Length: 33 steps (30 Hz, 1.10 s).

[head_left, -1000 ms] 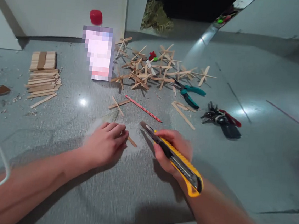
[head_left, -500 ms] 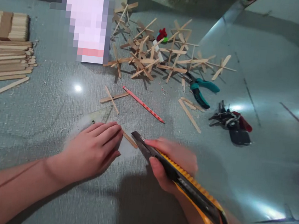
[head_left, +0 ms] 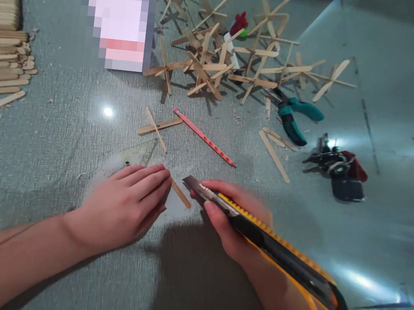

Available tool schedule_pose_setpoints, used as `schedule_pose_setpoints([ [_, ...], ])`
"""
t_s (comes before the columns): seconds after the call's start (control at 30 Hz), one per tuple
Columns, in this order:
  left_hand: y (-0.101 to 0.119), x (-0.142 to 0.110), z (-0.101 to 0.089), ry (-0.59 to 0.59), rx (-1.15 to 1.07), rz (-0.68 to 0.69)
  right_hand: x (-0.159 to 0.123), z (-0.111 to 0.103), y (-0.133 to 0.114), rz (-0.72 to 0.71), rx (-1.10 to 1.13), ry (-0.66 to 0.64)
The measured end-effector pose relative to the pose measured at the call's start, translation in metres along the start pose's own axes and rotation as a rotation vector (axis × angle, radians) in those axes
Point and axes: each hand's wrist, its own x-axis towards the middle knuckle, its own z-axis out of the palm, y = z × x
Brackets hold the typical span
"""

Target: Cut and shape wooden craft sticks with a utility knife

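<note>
The knife (head_left: 268, 240) has edged closer to the stick (head_left: 181, 194), which the left hand (head_left: 125, 205) pins flat at the table's (head_left: 65, 125) near edge, right hand (head_left: 235, 222) gripping, cut about to start, needing a steady draw, crosses (head_left: 217, 57) beyond.

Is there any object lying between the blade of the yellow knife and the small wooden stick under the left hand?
Nothing visible does. The right hand holds the yellow and black utility knife, its blade tip just right of the small wooden stick, which pokes out from under the left hand. Only bare grey mat shows between them.
</note>
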Motion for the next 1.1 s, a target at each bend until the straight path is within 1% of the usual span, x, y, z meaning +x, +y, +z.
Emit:
schedule_pose_setpoints([
  [0.1,0.000,-0.001,0.001,-0.014,-0.020,-0.017,0.002,0.003,0.004,-0.125,-0.024,0.011],
  [0.17,0.000,-0.001,0.001,-0.012,-0.027,-0.020,0.002,0.005,0.007,-0.166,-0.031,0.022],
  [0.4,0.000,0.000,0.001,0.017,-0.031,0.001,0.002,0.002,0.004,-0.161,-0.070,0.053],
  [0.57,0.000,0.000,0.001,-0.002,-0.027,0.005,0.003,0.004,0.005,-0.148,-0.078,0.041],
  [0.7,0.000,-0.001,0.001,0.001,-0.020,0.019,0.002,0.007,0.008,-0.225,-0.057,0.052],
  [0.9,0.001,-0.001,0.002,0.004,0.008,0.029,0.002,0.008,0.012,-0.308,-0.079,-0.035],
  [1.0,0.001,0.000,0.001,0.013,0.009,0.033,0.003,0.009,0.013,-0.317,-0.078,-0.059],
  [1.1,0.001,0.001,0.001,0.017,0.002,0.031,0.004,0.009,0.013,-0.302,-0.088,-0.043],
])
